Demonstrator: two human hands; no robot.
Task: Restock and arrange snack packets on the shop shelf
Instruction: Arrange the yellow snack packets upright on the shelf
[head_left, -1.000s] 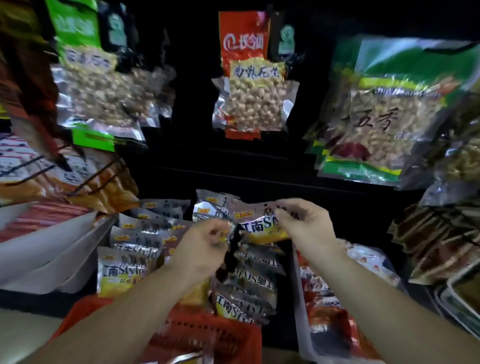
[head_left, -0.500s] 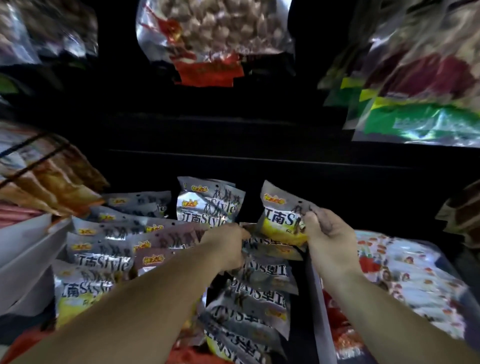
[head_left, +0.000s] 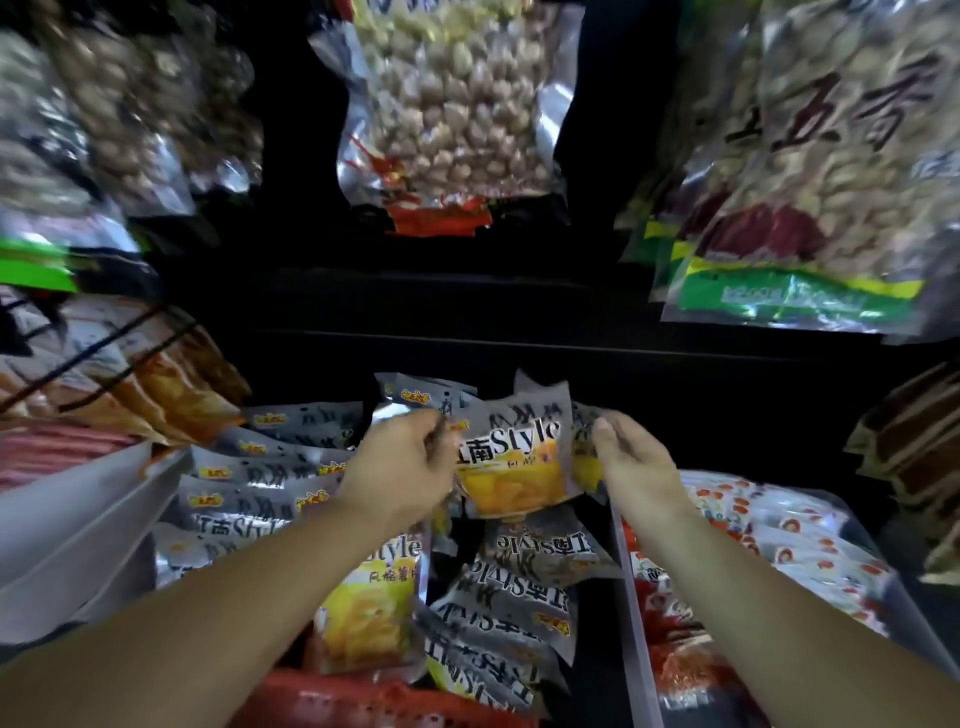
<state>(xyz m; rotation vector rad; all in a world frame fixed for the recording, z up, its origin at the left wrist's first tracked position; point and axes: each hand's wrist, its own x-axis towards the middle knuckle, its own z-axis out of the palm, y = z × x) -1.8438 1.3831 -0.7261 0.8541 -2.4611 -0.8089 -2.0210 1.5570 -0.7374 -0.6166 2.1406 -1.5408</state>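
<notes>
Around the upright packet (head_left: 511, 457): left hand (head_left: 400, 467) at its left edge, right hand (head_left: 636, 462) at its right edge, more of the same standing just behind it. To its left, rows of packets (head_left: 249, 488) lying overlapped; before it, a heap of packets (head_left: 514, 587) and, nearer still, a basket (head_left: 374, 701). To its right, a divider (head_left: 631, 597) with other packets (head_left: 769, 530) beyond; above it, a hanging bag (head_left: 452, 104).

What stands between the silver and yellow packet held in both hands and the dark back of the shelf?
Only other upright packets of the same kind, right behind the held packet; left hand and right hand hold it at either side.
</notes>
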